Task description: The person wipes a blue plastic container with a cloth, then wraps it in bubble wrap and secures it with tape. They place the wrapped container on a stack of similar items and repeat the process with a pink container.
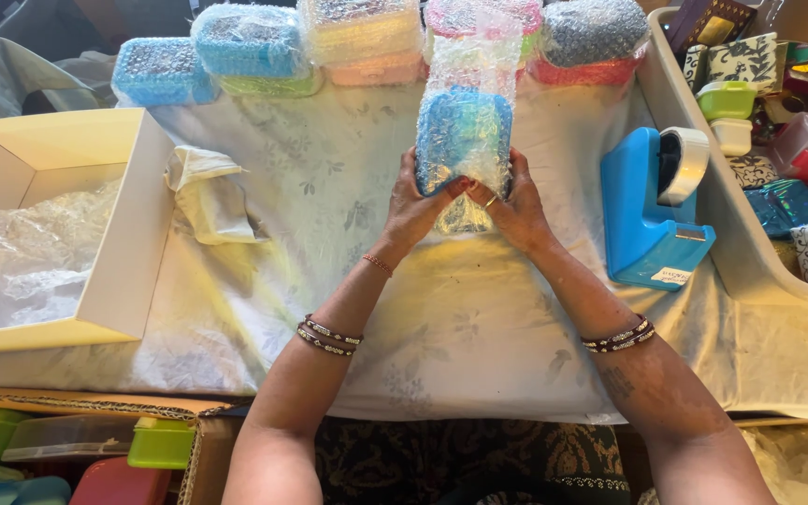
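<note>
Bare cloth [264, 187] between box [133, 224] and dispenser [642, 210]

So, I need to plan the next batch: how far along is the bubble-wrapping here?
Done: a row of wrapped boxes along the table's far edge. In hand: the left hand and right hand hold a blue box in bubble wrap. Left: unwrapped containers in the carton below, and more items in the grey bin.

A blue plastic tape dispenser [647, 210] sits on the cloth-covered counter [310, 187]; an open white cardboard box [133, 224] lies left.
</note>
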